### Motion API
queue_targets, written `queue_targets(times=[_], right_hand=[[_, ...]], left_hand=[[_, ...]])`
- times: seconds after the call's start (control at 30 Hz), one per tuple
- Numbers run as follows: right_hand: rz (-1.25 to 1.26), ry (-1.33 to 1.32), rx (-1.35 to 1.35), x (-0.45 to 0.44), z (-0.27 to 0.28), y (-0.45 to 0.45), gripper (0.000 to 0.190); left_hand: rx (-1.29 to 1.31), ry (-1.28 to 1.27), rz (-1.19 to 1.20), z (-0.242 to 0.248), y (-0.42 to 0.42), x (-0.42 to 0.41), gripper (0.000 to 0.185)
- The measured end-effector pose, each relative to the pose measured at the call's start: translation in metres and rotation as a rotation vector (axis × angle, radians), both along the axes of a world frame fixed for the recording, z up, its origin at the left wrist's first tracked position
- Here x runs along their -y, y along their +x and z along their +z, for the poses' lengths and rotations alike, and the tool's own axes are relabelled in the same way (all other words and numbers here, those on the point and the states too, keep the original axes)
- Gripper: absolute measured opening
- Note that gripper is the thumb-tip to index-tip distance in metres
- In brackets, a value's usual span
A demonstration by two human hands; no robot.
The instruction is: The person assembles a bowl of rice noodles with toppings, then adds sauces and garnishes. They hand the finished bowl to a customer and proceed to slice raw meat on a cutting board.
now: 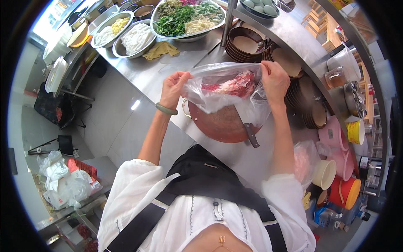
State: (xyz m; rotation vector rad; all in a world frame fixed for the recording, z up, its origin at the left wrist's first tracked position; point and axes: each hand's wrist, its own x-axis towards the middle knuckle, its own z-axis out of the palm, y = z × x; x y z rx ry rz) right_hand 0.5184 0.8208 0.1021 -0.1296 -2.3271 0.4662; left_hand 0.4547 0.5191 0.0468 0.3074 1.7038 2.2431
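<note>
My left hand (175, 87) and my right hand (275, 82) pinch opposite upper edges of a clear plastic bag (207, 102), spreading it between them. A piece of raw red meat with pale fat (240, 84) lies inside the bag. Beneath is a round reddish-brown cutting board (211, 123) on the steel counter, partly covered by the bag. A knife with a dark riveted handle (252, 135) lies across the board's right part, its handle pointing towards me and past the rim; the bag overlaps some of the blade.
Stacked brown bowls (244, 44) line the counter's right side, below a steel shelf (302, 47). At the back stand a tray of chopped greens (174, 20), a bowl of white noodles (137, 36) and a yellow cloth (161, 50). Pink tubs (333, 134) are at right; the counter's edge runs along the left.
</note>
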Motion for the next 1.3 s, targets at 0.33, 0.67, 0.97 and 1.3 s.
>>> queue_targets(times=[0.33, 0.67, 0.97, 1.3], right_hand=[[0.589, -0.166, 0.260, 0.062, -0.037, 0.028, 0.027], [0.116, -0.245, 0.205, 0.006, -0.077, 0.144, 0.025], [-1.343, -1.035, 0.054, -0.099, -0.190, 0.531, 0.053], [-0.943, -1.681, -0.564, -0.103, -0.261, 0.568, 0.027]], left_hand=[[0.213, 0.305, 0.068, -0.007, 0.026, 0.013, 0.036], [0.155, 0.167, 0.093, -0.057, 0.019, 0.049, 0.044], [0.019, 0.022, 0.314, -0.041, 0.008, 0.032, 0.033], [-0.813, 0.222, 0.186, 0.083, 0.054, -0.071, 0.010]])
